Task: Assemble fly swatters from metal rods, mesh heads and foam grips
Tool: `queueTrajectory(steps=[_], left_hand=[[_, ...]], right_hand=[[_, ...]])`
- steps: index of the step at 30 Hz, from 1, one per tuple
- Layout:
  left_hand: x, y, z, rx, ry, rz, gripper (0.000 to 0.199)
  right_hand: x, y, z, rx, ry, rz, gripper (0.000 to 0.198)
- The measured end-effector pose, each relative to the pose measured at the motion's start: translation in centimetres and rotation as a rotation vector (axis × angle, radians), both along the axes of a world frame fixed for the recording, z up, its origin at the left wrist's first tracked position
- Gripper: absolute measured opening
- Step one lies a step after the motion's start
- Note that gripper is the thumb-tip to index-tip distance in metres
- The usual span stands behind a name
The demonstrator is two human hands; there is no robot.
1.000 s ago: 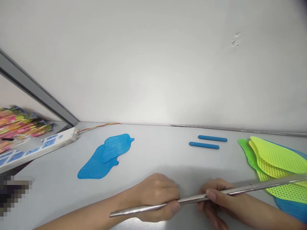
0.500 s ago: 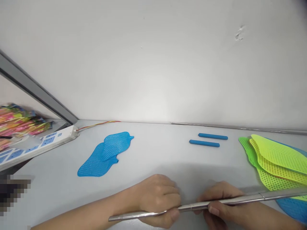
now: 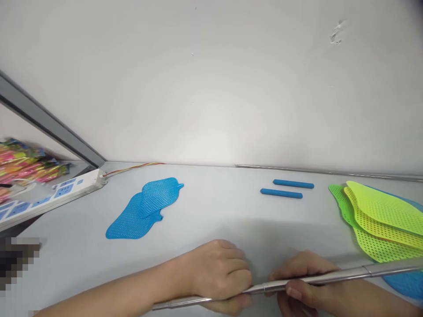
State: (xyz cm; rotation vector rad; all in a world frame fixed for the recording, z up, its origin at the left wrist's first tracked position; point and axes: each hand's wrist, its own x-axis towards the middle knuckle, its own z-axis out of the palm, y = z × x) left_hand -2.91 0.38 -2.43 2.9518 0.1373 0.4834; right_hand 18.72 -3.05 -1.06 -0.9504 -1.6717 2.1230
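Observation:
A telescopic metal rod (image 3: 333, 277) runs across the bottom of the view, rising slightly to the right. My left hand (image 3: 220, 275) is closed around its thinner part, with fingers curled over and the thumb below. Close by on the right, my right hand (image 3: 307, 286) grips the thicker section near a joint, thumb along the front. The rod's thin left end shows beneath my left wrist; its right end runs past the picture edge. Two blue fly swatter heads (image 3: 132, 218) lie overlapping ahead of my left hand. Two blue handle sleeves (image 3: 280, 193) lie beyond my right hand.
Green, yellow and blue swatter heads (image 3: 380, 220) are piled at the right. Another thin metal rod (image 3: 317, 172) lies along the wall. A white power strip (image 3: 53, 196) and shiny coloured packets (image 3: 29, 163) are at the left, near a grey metal post (image 3: 49, 119).
The view has tilted slightly, so the table things sit a little higher. My left hand has turned a little on the rod, its thumb now lower. Both hands keep their hold.

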Motion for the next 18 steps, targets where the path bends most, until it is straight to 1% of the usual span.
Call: queueTrajectory(steps=[9,18], left_hand=[[0.05,-0.21,-0.2,-0.027,0.009,0.021,0.017],[0.2,-0.08,0.03,-0.048,0.018,0.02,0.019]], right_hand=[[-0.13,-0.21,-0.38,-0.032,0.039,-0.012,0.037],[-0.26,-0.19,-0.37,-0.011,0.038,0.005,0.037]])
